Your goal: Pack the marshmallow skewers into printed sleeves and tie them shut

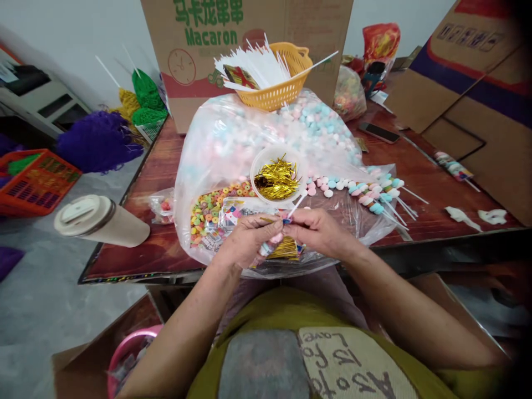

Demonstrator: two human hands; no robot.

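Note:
A wrapped marshmallow skewer [270, 246] slants between my two hands, its white stick [298, 205] pointing up to the right. My left hand [255, 235] pinches it around the gathered end of the wrapper. The fingers of my right hand [318, 230] are closed at the same spot, at the base of the stick. A thin gold twist tie [266, 220] shows at my left fingertips. Just beyond stands a clear round tub [254, 189] of gold twist ties [279, 178]. More gold ties [286, 249] and printed wrappers [239, 209] lie beneath my hands.
A large plastic bag of marshmallows [233, 127] covers the table middle, with a yellow basket [270, 100] of white sticks behind. Ring candies [208, 213] lie left, several unwrapped skewers [369, 194] right. A lidded cup [120, 224] and a phone [379, 132] flank them.

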